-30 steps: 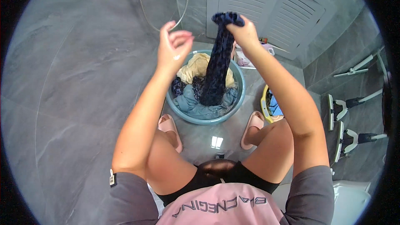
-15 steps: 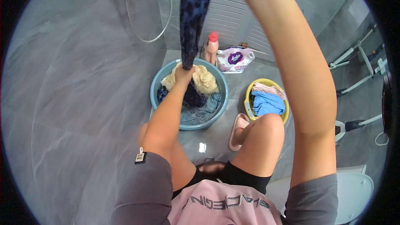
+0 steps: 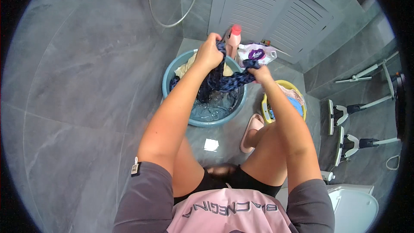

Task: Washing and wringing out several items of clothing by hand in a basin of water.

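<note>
A dark blue patterned cloth (image 3: 235, 82) is stretched over a round blue basin (image 3: 207, 124), its middle drooping toward the water. My left hand (image 3: 209, 55) is closed on one part of it above the basin's far side. Its other end is gripped by my right hand (image 3: 261, 74), just past the basin's right rim. Inside the basin, a cream cloth (image 3: 185, 66) lies at the far left, partly behind my left arm. A grey-blue cloth (image 3: 211, 111) sits in the water at the near side, with splashes around it.
Behind the basin stand a pink bottle with a red cap (image 3: 233, 41) and a white-and-purple detergent bag (image 3: 261, 53). A yellow basin (image 3: 265, 111) with blue and pink cloths is right. Mops (image 3: 355, 108) hang on the right wall; a white toilet (image 3: 355, 211) is lower right.
My right hand has come down from high above to beside the basin, lowering the cloth's end. My left hand has moved up and slightly right. The view has shifted.
</note>
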